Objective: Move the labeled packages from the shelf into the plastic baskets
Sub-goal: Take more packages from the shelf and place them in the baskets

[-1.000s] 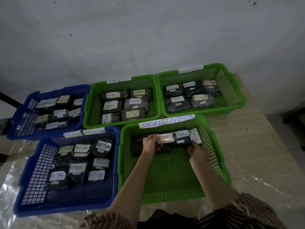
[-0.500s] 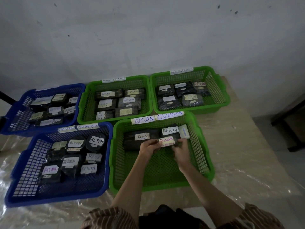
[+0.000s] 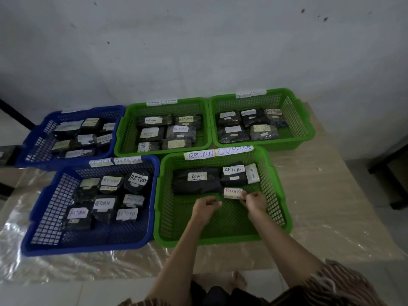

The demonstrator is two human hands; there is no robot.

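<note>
While I leaned over the tabletop [image 3: 320, 195], both my hands were down inside the near green basket [image 3: 273, 184], the one with the "RETURN OVERDUE" strip [image 3: 218, 153] on its far rim. My right hand [image 3: 254, 202] pinched the right end of a small package with a pink "Return" label [image 3: 233, 192], which lay low over the basket's mesh floor, just in front of the others. My left hand [image 3: 205, 206] sat a little apart from that package, fingers curled in; I could not tell whether they held anything. Behind the pink label, along the basket's far wall, lay a long black package [image 3: 196, 181], a shorter black package [image 3: 234, 175] touching its right end, and a pale package [image 3: 252, 173] standing on edge beside that. Four more baskets sat around: a blue basket [image 3: 44, 217] to the left and, further back, another blue one [image 3: 37, 142] and two green ones [image 3: 123, 138] [image 3: 302, 120], all holding dark labelled packages.
</note>
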